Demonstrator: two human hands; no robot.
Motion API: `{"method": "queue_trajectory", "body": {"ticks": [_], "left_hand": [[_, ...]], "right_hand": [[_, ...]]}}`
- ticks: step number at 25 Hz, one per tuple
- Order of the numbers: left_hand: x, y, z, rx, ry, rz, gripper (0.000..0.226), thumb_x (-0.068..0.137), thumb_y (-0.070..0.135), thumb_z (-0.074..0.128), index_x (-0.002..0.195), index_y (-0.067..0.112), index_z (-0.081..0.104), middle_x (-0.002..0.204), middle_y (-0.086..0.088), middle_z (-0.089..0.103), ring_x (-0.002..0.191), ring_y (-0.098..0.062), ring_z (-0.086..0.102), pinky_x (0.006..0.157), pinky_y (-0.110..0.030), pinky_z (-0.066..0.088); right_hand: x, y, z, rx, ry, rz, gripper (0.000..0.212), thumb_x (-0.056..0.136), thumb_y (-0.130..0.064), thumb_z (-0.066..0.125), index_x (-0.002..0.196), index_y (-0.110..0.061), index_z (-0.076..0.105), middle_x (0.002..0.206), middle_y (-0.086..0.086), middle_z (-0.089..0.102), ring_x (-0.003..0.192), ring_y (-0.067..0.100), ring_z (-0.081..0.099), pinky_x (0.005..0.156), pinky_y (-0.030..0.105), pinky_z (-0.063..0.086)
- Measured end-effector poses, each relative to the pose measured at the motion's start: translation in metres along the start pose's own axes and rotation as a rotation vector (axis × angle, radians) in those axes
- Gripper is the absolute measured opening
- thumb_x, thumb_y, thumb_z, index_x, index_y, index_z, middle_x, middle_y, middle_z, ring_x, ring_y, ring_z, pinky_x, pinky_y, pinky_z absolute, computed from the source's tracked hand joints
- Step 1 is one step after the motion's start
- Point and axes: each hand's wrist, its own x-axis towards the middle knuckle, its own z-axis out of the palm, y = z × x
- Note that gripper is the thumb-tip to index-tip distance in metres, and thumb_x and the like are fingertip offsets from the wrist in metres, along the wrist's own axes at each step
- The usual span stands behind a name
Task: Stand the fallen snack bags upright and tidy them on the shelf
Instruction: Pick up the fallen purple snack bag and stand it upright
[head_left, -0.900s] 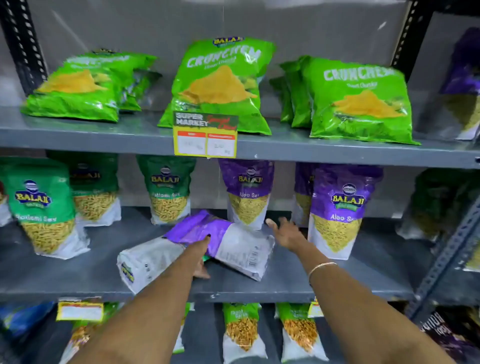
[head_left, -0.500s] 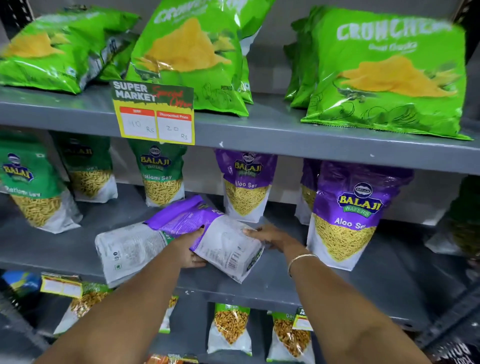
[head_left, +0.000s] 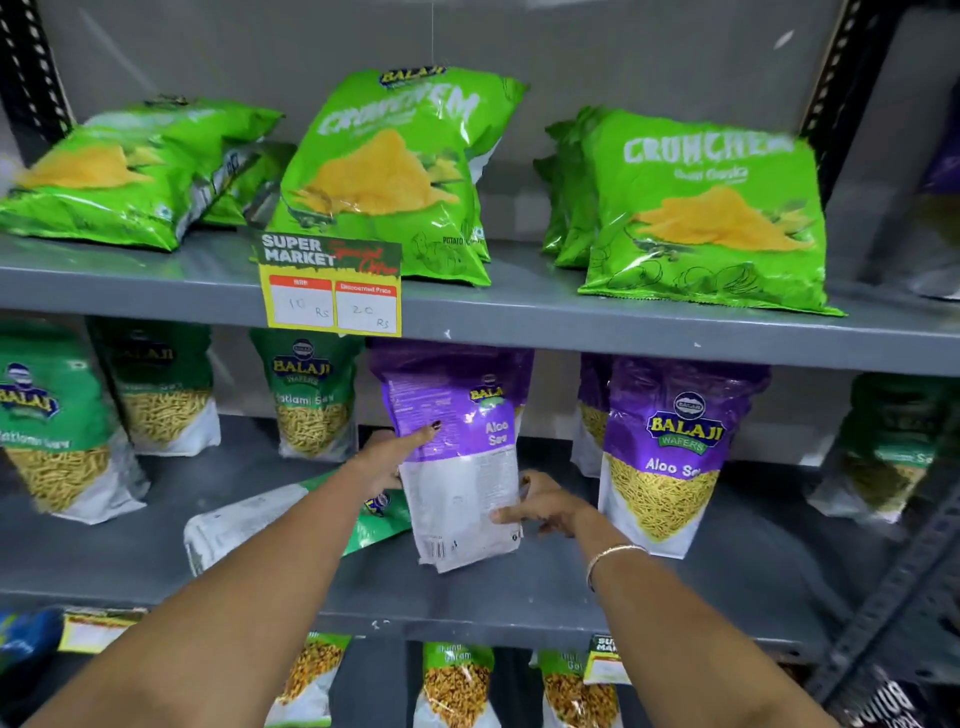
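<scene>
On the middle shelf (head_left: 519, 587), purple Aloo Sev bag (head_left: 457, 462) is up on its bottom edge, back panel toward camera, slightly tilted, not yet released. Left hand (head_left: 387, 460) holds its left edge around mid-height, fingers pressed on the purple part; right hand (head_left: 540, 506) grips the lower right edge, fingers wrapped on the white panel. Both hands clamped on the same bag.

Progress, by my read: one fallen bag roughly halfway done, raised but facing backward and out of line with the upright Aloo Sev bag (head_left: 670, 447) just beside it on the right. Green-and-white bag (head_left: 249, 525) lies flat behind the left forearm, untouched. On the upper shelf (head_left: 519, 312), the leftmost Crunchem bag (head_left: 119, 171) lies tipped over, others lean. So most work left.

Shelving is grey painted metal, smooth, bags will slide easily. Slotted dark uprights at the sides, grey back wall, yellow price tag (head_left: 332, 291) on the upper shelf lip, more bags on the shelf below.
</scene>
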Motion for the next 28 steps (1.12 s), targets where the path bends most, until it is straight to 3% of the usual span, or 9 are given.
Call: {"method": "queue_trajectory", "body": {"ticks": [3,6,10,12,17,19,22,24,28], "left_hand": [[0.014,0.006,0.009,0.107,0.009,0.08,0.088,0.043,0.062,0.079,0.106,0.004,0.062,0.128,-0.015,0.061,0.119,-0.027,0.057,0.094,-0.04,0.044],[0.021,0.002,0.019,0.169,-0.012,0.143,0.043,0.058,0.043,0.079,0.083,0.009,0.068,0.108,-0.013,0.07,0.098,-0.019,0.061,0.08,-0.03,0.04],[0.017,-0.015,0.023,0.106,-0.014,0.187,0.017,0.075,0.021,0.073,0.063,0.017,0.062,0.078,-0.002,0.064,0.078,-0.015,0.056,0.072,-0.027,0.04],[0.013,-0.021,0.022,0.057,-0.076,0.154,0.006,0.08,0.017,0.068,0.084,0.014,0.069,0.094,-0.007,0.066,0.094,-0.017,0.056,0.076,-0.029,0.044],[0.007,-0.029,0.013,0.186,-0.243,0.001,0.057,0.081,0.012,0.067,0.133,0.013,0.042,0.125,-0.006,0.056,0.123,-0.024,0.048,0.108,-0.048,0.033],[0.006,-0.029,0.007,0.193,-0.31,-0.049,0.074,0.081,0.01,0.067,0.142,0.019,0.026,0.14,-0.01,0.048,0.131,-0.031,0.043,0.107,-0.045,0.035],[0.005,-0.03,0.002,0.197,-0.462,-0.168,0.109,0.055,0.037,0.084,0.143,0.031,0.019,0.146,-0.008,0.039,0.136,-0.034,0.035,0.107,-0.039,0.033],[0.001,-0.028,0.004,0.202,-0.536,-0.188,0.115,0.043,0.051,0.084,0.141,0.031,0.029,0.149,0.001,0.032,0.141,-0.024,0.023,0.114,-0.04,0.023],[0.005,-0.026,0.006,0.169,-0.439,-0.162,0.067,0.086,0.039,0.054,0.145,0.019,0.03,0.159,0.002,0.016,0.148,-0.016,0.003,0.12,-0.045,0.009]], "right_hand": [[0.005,0.009,0.006,0.068,0.225,-0.046,0.043,0.066,-0.002,0.08,0.085,-0.011,0.043,0.091,-0.002,0.057,0.089,0.016,0.058,0.061,0.013,0.048],[0.016,0.022,0.017,0.094,0.393,-0.046,0.064,0.056,-0.003,0.086,0.099,-0.007,0.04,0.12,0.017,0.058,0.116,0.031,0.054,0.094,0.04,0.048],[0.019,0.035,0.03,0.05,0.443,0.014,0.072,0.057,-0.004,0.086,0.113,0.006,0.041,0.123,0.02,0.056,0.117,0.032,0.052,0.086,0.031,0.043],[0.021,0.037,0.031,0.01,0.462,0.003,0.068,0.057,-0.008,0.086,0.106,0.0,0.04,0.125,0.02,0.052,0.118,0.033,0.05,0.088,0.033,0.042],[0.029,0.039,0.031,-0.013,0.513,0.121,0.065,0.067,-0.016,0.081,0.099,-0.009,0.025,0.122,0.021,0.052,0.109,0.036,0.058,0.093,0.043,0.047],[0.032,0.04,0.032,0.056,0.482,0.13,0.05,0.068,-0.011,0.077,0.086,-0.014,0.03,0.106,0.018,0.057,0.076,0.026,0.061,0.07,0.036,0.057],[0.027,0.037,0.031,0.083,0.305,0.089,0.036,0.071,0.003,0.07,0.077,-0.018,0.041,0.084,0.003,0.051,0.056,0.008,0.042,0.035,0.009,0.037],[0.023,0.039,0.03,0.167,0.154,0.074,0.046,0.067,-0.002,0.078,0.097,-0.013,0.044,0.094,0.0,0.052,0.069,0.005,0.048,0.043,0.006,0.041],[0.029,0.044,0.048,0.21,0.041,0.014,0.105,0.037,-0.043,0.093,0.126,-0.014,0.045,0.13,0.006,0.054,0.113,0.014,0.056,0.09,0.031,0.054]]}}
